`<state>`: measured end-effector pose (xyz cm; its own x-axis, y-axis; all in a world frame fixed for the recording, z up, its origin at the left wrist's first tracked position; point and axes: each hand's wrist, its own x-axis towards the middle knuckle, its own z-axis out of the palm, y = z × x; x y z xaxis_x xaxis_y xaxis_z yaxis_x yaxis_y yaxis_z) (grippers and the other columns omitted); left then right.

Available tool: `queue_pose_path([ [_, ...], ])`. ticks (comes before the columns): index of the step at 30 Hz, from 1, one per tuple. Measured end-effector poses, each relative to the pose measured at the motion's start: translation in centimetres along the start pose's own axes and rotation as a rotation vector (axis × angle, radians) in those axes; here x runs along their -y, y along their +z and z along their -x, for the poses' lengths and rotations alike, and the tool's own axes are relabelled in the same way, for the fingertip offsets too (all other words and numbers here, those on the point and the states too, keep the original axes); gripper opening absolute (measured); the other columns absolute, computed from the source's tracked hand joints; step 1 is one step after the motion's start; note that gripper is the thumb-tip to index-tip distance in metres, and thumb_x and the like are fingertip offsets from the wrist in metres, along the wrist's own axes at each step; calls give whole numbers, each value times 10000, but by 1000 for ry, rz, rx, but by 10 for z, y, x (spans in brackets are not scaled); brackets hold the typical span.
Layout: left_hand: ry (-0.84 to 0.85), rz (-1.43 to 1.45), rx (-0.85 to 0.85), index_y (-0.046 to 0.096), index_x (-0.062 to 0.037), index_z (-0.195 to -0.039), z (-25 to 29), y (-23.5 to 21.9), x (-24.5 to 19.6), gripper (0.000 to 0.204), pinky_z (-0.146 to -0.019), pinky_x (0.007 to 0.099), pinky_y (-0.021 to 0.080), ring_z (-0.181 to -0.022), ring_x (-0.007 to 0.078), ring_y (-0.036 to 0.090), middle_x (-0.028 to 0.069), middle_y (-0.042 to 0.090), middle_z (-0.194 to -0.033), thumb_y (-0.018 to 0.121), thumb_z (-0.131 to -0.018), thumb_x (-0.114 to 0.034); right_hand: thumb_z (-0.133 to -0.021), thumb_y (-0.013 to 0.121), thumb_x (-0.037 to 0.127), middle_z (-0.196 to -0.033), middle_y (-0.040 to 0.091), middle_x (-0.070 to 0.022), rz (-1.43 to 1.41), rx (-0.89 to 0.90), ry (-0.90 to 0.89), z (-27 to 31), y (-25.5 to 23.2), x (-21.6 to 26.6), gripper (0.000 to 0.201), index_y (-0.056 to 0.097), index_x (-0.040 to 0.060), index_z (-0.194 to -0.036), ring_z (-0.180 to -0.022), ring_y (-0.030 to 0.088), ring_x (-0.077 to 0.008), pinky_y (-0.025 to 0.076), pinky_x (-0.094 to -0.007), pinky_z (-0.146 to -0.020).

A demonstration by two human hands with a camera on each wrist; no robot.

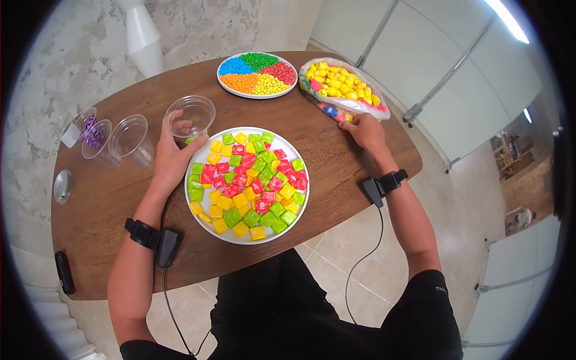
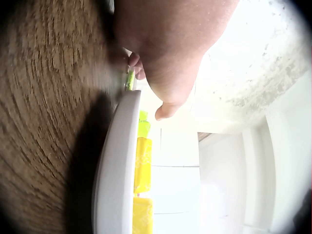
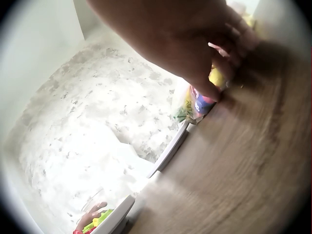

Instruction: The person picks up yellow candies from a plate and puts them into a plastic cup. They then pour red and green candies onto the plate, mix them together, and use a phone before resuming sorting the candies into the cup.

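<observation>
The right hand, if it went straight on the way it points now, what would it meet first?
The right hand would most likely meet the plastic bag first; it seems to touch its near side, though depth is unclear.

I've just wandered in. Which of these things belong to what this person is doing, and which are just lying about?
Seemingly in use:
clear cup, held by the left hand
plastic bag at the right hand
large plate of wrapped squares, probably

Seemingly just lying about:
other clear cups
purple stuff
smaller plate of coloured pieces
black object
</observation>
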<state>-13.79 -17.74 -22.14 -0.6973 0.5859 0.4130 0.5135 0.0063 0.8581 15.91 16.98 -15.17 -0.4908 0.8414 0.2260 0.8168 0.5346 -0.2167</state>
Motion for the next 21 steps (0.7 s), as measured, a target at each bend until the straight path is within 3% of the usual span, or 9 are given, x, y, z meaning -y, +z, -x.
queue_pose_path([
  [10, -1, 8, 1, 402, -39, -1498, 1, -1, -4, 839, -999, 405, 488, -1197, 273, 625, 185, 653, -1299, 869, -843, -275, -810, 826, 472, -964, 778, -202, -16, -9, -29, -40, 20, 27, 453, 806, 31, -911, -924, 753, -352, 575, -463, -828],
  [13, -48, 9, 44, 364, -60, -1518, 3, -3, -11, 789, -1064, 387, 449, -1237, 243, 570, 160, 611, -1328, 826, -887, -164, -815, 812, 451, -979, 774, -218, -41, 40, -46, -45, 23, 39, 467, 799, 2, -942, -961, 747, -363, 568, -465, -866],
  [15, -47, 15, 47, 368, -59, -1515, 4, -4, -10, 786, -1066, 389, 448, -1235, 244, 570, 160, 611, -1328, 828, -885, -162, -849, 786, 369, -914, 778, -208, -61, -28, -96, -53, 34, 52, 400, 775, -23, -927, -800, 760, -318, 595, -446, -720],
  [16, -50, 10, 47, 368, -59, -1515, 3, -4, -10, 786, -1066, 389, 448, -1235, 244, 570, 160, 611, -1328, 828, -885, -162, -849, 786, 369, -914, 778, -208, -65, -25, -98, -59, 39, 59, 400, 775, -23, -927, -800, 760, -318, 595, -446, -720],
  [18, -51, 23, 47, 369, -59, -1514, 3, -4, -9, 789, -1067, 390, 448, -1230, 244, 572, 158, 613, -1324, 830, -883, -161, -903, 722, 252, -796, 752, -184, -686, 441, 50, -60, 39, 92, 288, 728, -36, -915, -592, 709, -243, 559, -384, -514],
  [19, -52, 12, 51, 369, -59, -1514, 3, -4, -8, 789, -1067, 390, 448, -1230, 244, 572, 158, 613, -1324, 830, -883, -161, -903, 722, 252, -796, 752, -184, -697, 446, 52, -61, 45, 104, 288, 728, -36, -915, -592, 709, -243, 559, -384, -514],
  [21, -48, 26, 47, 369, -61, -1514, 3, -5, -8, 790, -1068, 391, 447, -1228, 244, 571, 154, 616, -1319, 832, -882, -162, -948, 666, 181, -701, 706, -148, -978, 480, 182, -67, 58, 121, 210, 686, -25, -910, -467, 629, -178, 480, -310, -392],
])
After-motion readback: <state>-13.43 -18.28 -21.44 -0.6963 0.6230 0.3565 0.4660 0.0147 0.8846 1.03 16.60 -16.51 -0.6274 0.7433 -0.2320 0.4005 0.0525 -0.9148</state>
